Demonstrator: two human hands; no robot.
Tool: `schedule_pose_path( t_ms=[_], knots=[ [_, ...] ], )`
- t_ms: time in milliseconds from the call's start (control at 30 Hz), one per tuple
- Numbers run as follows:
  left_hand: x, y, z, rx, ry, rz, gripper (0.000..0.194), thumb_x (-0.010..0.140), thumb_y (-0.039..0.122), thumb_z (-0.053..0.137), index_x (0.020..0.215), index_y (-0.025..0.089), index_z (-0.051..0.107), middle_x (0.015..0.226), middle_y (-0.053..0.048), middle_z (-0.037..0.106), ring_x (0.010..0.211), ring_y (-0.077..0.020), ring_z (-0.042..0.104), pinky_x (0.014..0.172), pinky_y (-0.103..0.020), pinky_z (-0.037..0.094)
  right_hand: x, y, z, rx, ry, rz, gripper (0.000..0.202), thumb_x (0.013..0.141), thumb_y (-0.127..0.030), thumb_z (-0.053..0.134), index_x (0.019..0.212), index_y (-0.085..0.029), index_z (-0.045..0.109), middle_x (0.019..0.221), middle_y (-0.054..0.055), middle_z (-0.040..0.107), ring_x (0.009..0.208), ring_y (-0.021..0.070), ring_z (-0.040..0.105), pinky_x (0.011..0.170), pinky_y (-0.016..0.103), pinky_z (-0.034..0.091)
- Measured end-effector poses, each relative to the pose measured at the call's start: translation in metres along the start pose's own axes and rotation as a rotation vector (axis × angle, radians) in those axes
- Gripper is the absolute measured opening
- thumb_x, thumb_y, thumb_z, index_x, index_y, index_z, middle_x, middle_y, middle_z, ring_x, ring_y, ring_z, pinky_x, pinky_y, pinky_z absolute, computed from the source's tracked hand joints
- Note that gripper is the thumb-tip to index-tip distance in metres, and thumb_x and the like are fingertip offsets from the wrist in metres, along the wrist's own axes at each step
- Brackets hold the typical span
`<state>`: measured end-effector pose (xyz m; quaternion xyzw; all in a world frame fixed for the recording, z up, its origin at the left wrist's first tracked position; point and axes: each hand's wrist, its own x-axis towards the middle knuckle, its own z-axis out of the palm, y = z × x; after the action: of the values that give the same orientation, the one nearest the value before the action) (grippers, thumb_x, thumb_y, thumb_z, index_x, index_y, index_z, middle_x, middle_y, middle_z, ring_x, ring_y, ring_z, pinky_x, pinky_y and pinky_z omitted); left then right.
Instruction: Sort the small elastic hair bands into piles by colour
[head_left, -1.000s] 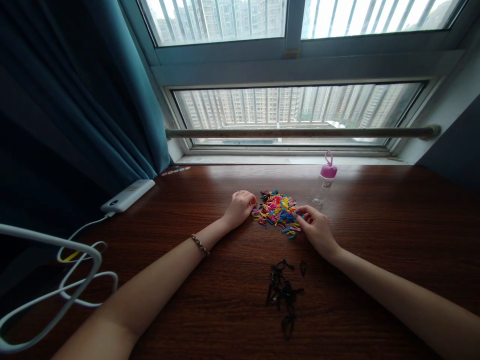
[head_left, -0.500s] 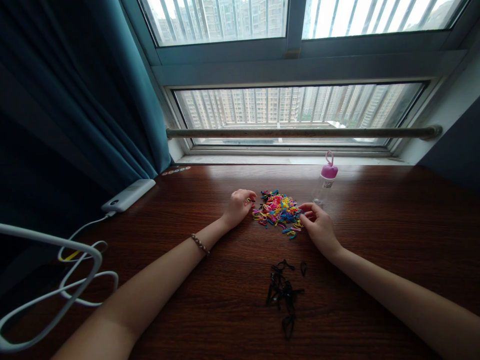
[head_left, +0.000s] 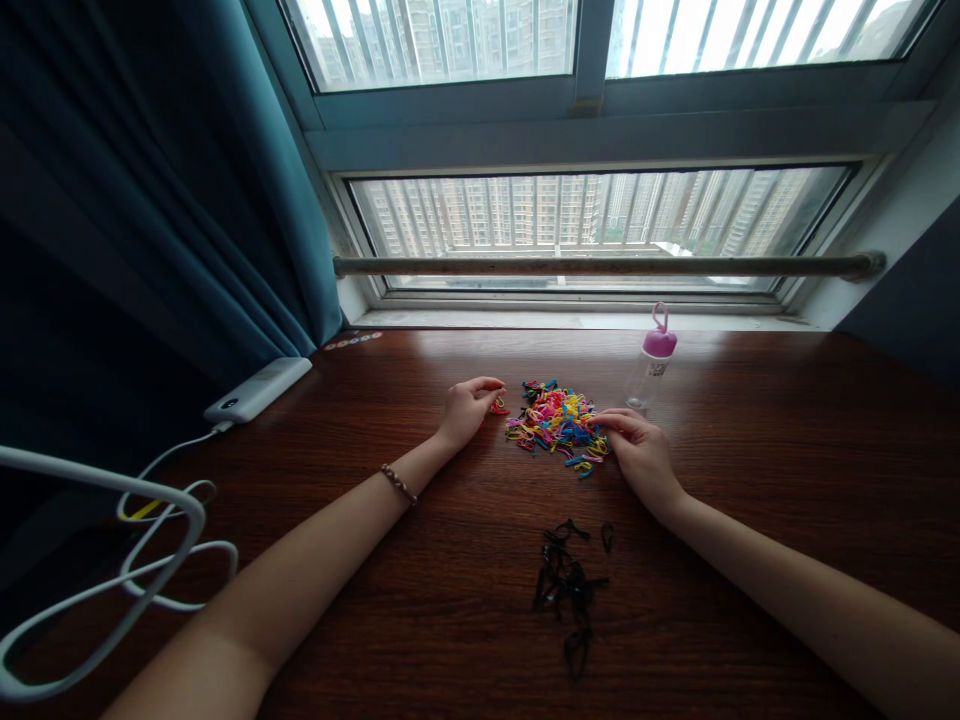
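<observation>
A heap of small multicoloured rubber bands point(head_left: 556, 420) lies on the dark wooden table. Just left of the heap, my left hand point(head_left: 469, 412) is closed in a pinch, with a few reddish rubber bands point(head_left: 499, 405) at its fingertips. My right hand point(head_left: 641, 455) reaches the heap's right edge, thumb and fingers drawn together among the bands. Whatever its fingertips grip is too small to make out. Nearer to me lies a separate loose cluster of black rubber bands point(head_left: 571, 585), with one black loop point(head_left: 607, 536) apart from it.
Behind my right hand stands a clear bottle point(head_left: 651, 372) with a pink lid. A white power strip point(head_left: 259, 390) with a looping white cable point(head_left: 196, 520) sits at the left by the blue curtain point(head_left: 247, 200). A metal rail point(head_left: 600, 266) crosses the window beyond the table.
My left hand has shifted slightly left, away from the heap, and reddish bands now show at its fingertips. My right fingertips have moved slightly left onto the heap's edge.
</observation>
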<state>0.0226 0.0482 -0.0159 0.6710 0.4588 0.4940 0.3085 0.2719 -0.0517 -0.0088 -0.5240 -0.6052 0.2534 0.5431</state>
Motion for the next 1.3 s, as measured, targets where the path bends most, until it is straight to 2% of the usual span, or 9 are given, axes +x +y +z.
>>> schedule_pose_path(
  t_ms=[67, 200, 400, 500, 667, 867, 967, 1200, 1300],
  knots=[
    [0.003, -0.005, 0.0, -0.106, 0.022, -0.071, 0.023, 0.068, 0.032, 0.063, 0.082, 0.013, 0.065, 0.08, -0.008, 0.068, 0.077, -0.0204, 0.063, 0.07, -0.031, 0.048, 0.0, 0.003, 0.001, 0.014, -0.016, 0.051, 0.024, 0.074, -0.022, 0.047, 0.085, -0.019, 0.068, 0.087, 0.005, 0.066, 0.082, 0.0189, 0.059, 0.074, 0.03, 0.046],
    [0.007, -0.009, 0.0, -0.164, 0.055, -0.074, 0.024, 0.072, 0.032, 0.059, 0.085, 0.012, 0.062, 0.081, -0.009, 0.069, 0.08, -0.0198, 0.063, 0.071, -0.03, 0.049, 0.001, 0.005, 0.001, -0.019, 0.023, 0.129, 0.03, 0.075, -0.026, 0.049, 0.102, -0.016, 0.058, 0.078, 0.005, 0.066, 0.07, 0.0188, 0.06, 0.064, 0.029, 0.046],
    [0.007, -0.01, -0.001, -0.215, 0.053, -0.069, 0.024, 0.073, 0.033, 0.059, 0.085, 0.012, 0.061, 0.079, -0.009, 0.068, 0.079, -0.0195, 0.064, 0.072, -0.031, 0.049, 0.001, 0.002, 0.001, 0.036, 0.041, 0.16, 0.018, 0.073, -0.031, 0.054, 0.084, -0.018, 0.048, 0.066, 0.002, 0.061, 0.061, 0.0168, 0.058, 0.056, 0.025, 0.043],
    [0.007, -0.01, -0.001, -0.222, 0.054, -0.066, 0.025, 0.071, 0.033, 0.06, 0.085, 0.012, 0.062, 0.077, -0.008, 0.068, 0.078, -0.0194, 0.064, 0.072, -0.032, 0.048, 0.001, 0.001, 0.002, 0.01, 0.037, 0.118, 0.014, 0.076, -0.031, 0.051, 0.083, -0.018, 0.052, 0.068, 0.002, 0.059, 0.061, 0.015, 0.055, 0.055, 0.024, 0.041],
    [0.006, -0.009, -0.001, -0.208, 0.056, -0.068, 0.025, 0.071, 0.033, 0.061, 0.085, 0.012, 0.062, 0.078, -0.009, 0.069, 0.078, -0.0193, 0.064, 0.074, -0.032, 0.048, 0.001, 0.002, 0.001, -0.039, 0.037, 0.075, 0.02, 0.078, -0.029, 0.046, 0.084, -0.016, 0.06, 0.07, 0.003, 0.058, 0.061, 0.014, 0.05, 0.055, 0.024, 0.039],
    [0.005, -0.008, 0.0, -0.251, 0.049, -0.102, 0.025, 0.071, 0.033, 0.06, 0.086, 0.012, 0.059, 0.081, -0.01, 0.069, 0.078, -0.0191, 0.064, 0.073, -0.032, 0.049, 0.0, -0.006, 0.0, 0.069, -0.007, 0.049, 0.019, 0.077, -0.024, 0.048, 0.084, -0.016, 0.062, 0.079, 0.005, 0.061, 0.07, 0.0158, 0.054, 0.064, 0.026, 0.043],
    [0.005, -0.008, 0.0, -0.253, 0.065, -0.107, 0.024, 0.072, 0.033, 0.059, 0.085, 0.013, 0.057, 0.082, -0.009, 0.069, 0.076, -0.0189, 0.064, 0.071, -0.032, 0.049, -0.008, -0.019, -0.002, 0.088, -0.133, -0.088, 0.017, 0.076, -0.017, 0.046, 0.078, -0.016, 0.064, 0.076, 0.004, 0.06, 0.071, 0.0154, 0.054, 0.063, 0.025, 0.042],
    [0.002, 0.001, 0.0, -0.227, 0.076, -0.134, 0.022, 0.073, 0.034, 0.055, 0.08, 0.014, 0.055, 0.075, -0.008, 0.068, 0.068, -0.0179, 0.063, 0.06, -0.027, 0.048, -0.028, -0.042, -0.005, 0.019, -0.754, -0.565, 0.022, 0.076, -0.016, 0.045, 0.081, -0.016, 0.066, 0.063, 0.003, 0.057, 0.056, 0.0127, 0.048, 0.055, 0.025, 0.037],
    [0.003, 0.006, -0.001, -0.159, 0.084, -0.095, 0.019, 0.074, 0.033, 0.053, 0.076, 0.014, 0.056, 0.07, -0.005, 0.065, 0.064, -0.0154, 0.06, 0.058, -0.025, 0.046, -0.028, -0.043, -0.004, -0.052, -0.775, -0.62, 0.02, 0.079, -0.022, 0.047, 0.082, -0.016, 0.065, 0.066, 0.005, 0.059, 0.06, 0.0137, 0.049, 0.058, 0.026, 0.038]
  ],
)
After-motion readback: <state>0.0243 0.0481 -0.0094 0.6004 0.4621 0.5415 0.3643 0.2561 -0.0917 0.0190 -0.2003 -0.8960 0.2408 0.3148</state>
